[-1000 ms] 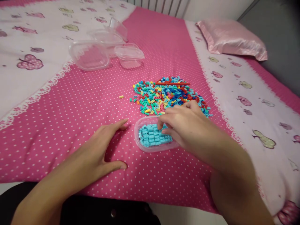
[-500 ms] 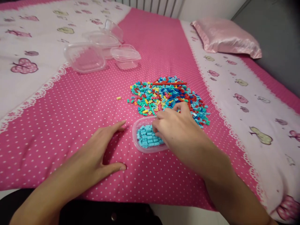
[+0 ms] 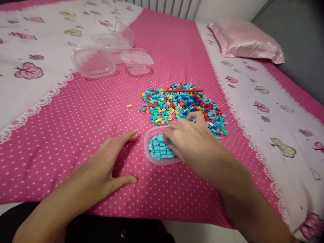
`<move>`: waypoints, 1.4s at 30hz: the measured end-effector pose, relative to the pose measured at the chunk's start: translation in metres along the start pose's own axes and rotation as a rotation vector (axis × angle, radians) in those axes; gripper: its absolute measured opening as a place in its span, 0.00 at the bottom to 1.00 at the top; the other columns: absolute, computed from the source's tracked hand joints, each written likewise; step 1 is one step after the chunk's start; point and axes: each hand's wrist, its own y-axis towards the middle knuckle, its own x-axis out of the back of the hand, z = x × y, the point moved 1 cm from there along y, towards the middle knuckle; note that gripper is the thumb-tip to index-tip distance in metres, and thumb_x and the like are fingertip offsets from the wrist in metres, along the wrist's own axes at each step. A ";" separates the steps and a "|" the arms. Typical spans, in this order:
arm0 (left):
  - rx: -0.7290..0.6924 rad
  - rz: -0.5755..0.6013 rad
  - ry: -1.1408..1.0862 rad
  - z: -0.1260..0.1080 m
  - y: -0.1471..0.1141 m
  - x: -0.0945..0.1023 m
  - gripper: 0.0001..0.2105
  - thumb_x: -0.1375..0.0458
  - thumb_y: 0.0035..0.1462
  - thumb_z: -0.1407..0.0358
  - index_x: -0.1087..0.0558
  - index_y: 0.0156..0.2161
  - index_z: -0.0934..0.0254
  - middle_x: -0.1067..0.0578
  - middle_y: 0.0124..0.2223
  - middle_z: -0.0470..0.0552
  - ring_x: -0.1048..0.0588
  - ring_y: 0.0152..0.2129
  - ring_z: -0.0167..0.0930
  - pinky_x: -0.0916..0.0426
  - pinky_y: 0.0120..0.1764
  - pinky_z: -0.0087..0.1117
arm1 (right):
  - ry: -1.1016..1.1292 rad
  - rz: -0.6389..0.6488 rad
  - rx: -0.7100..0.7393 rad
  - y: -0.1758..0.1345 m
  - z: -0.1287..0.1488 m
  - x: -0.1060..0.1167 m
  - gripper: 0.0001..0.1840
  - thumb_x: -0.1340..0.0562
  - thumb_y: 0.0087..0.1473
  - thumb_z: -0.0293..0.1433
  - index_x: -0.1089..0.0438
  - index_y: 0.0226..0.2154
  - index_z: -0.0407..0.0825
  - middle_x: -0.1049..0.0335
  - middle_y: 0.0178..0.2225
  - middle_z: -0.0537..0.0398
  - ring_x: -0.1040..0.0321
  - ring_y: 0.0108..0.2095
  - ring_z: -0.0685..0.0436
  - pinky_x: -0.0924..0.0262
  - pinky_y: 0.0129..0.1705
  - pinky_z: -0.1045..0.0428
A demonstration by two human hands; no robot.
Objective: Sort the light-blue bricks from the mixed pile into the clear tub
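Note:
A clear plastic container (image 3: 147, 148) stands in front of me on the pink dotted bedspread. Light blue building bricks (image 3: 160, 148) lie in it, packed side by side in rows. Over its right part is my right hand (image 3: 188, 135), thumb and index finger bent close together at the bricks; whether a brick is between them is hidden. Left of the container my left hand (image 3: 117, 155) rests on the bedspread, thumb and fingers spread apart, holding nothing. Just beyond the container spreads a heap of mixed small bricks (image 3: 174, 104) in blue, green, red and yellow.
A thin red stick (image 3: 184, 90) lies across the heap. Several clear containers (image 3: 95, 64) stand at the back left. One yellow brick (image 3: 129, 106) lies apart, left of the heap. A pink satin pillow (image 3: 245, 42) sits at the back right by the grey headboard (image 3: 298, 40).
The view has shifted very slightly. My right hand's fingertips have moved a little over the bricks in the container; my left hand has stayed in place.

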 end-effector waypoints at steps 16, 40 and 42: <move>-0.018 -0.001 -0.003 0.000 0.001 0.001 0.40 0.38 0.60 0.43 0.51 0.71 0.45 0.34 0.68 0.56 0.32 0.64 0.48 0.32 0.63 0.56 | 0.045 -0.037 0.014 0.000 -0.006 -0.007 0.08 0.39 0.58 0.24 0.26 0.30 0.50 0.27 0.32 0.55 0.39 0.33 0.43 0.61 0.50 0.43; -0.015 -0.002 -0.008 0.001 0.000 0.001 0.42 0.37 0.59 0.43 0.52 0.71 0.42 0.34 0.68 0.53 0.31 0.63 0.47 0.30 0.62 0.54 | 0.151 -0.072 0.058 -0.004 -0.019 -0.022 0.08 0.39 0.61 0.30 0.28 0.30 0.52 0.28 0.32 0.57 0.41 0.34 0.44 0.63 0.51 0.42; -0.014 -0.005 -0.003 0.001 0.000 0.001 0.41 0.38 0.59 0.43 0.52 0.72 0.43 0.34 0.68 0.54 0.30 0.63 0.47 0.31 0.62 0.54 | 0.140 -0.068 0.057 -0.004 -0.018 -0.022 0.08 0.40 0.61 0.29 0.28 0.30 0.52 0.29 0.31 0.57 0.43 0.33 0.45 0.63 0.50 0.42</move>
